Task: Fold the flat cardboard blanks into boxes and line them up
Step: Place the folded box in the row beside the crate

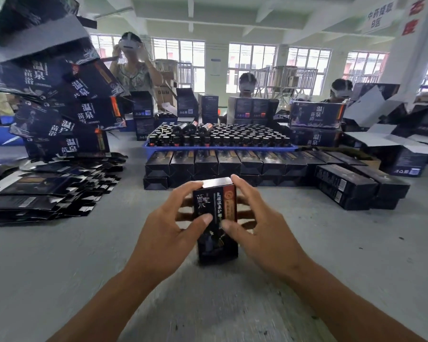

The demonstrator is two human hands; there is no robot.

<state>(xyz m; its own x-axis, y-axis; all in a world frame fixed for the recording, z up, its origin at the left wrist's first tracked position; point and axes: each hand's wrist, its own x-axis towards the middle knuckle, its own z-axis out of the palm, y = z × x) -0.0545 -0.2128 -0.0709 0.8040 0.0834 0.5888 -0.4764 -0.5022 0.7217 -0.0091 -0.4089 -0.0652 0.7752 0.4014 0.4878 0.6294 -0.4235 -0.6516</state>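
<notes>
A dark printed box [216, 245] stands upright on the grey table in front of me, its pale top flap showing at the upper end. My left hand [168, 230] grips its left side, thumb across the front. My right hand [260, 225] grips the right side, thumb on the front, fingers curled round the back. Behind the box, folded black boxes [205, 164] lie in a row, two layers high. A heap of flat dark blanks [42, 193] lies at the left.
A blue tray [220, 147] packed with several dark bottles sits behind the row. More folded boxes [361, 186] are stacked at the right. A leaning tower of larger printed cartons [67, 112] rises at the left. Three people sit across the table.
</notes>
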